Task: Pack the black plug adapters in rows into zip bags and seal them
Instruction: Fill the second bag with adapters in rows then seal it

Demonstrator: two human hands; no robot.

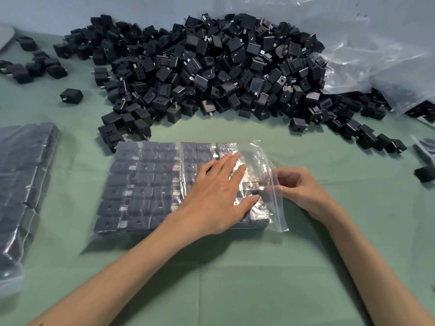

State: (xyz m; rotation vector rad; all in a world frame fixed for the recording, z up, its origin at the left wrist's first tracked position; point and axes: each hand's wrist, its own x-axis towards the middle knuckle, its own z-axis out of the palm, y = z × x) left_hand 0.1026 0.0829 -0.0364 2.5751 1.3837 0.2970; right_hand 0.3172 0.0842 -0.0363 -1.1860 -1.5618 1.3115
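Observation:
A clear zip bag [150, 184] lies flat on the green cloth, filled with black plug adapters in neat rows, its mouth at the right. My left hand [219, 191] lies flat on the bag's right part, fingers straight, pressing the adapters down. My right hand [299, 187] sits at the bag's open mouth, fingers curled, pinching a black adapter [253, 188] through or inside the plastic at the last row. A large loose heap of black adapters [211, 67] covers the far side of the table.
A filled bag of adapters [23, 184] lies at the left edge. Crumpled clear plastic sheeting [376, 55] spreads over the far right. Stray adapters lie at the far left [40, 67] and the right edge [423, 172]. Green cloth [235, 278] spans the near side.

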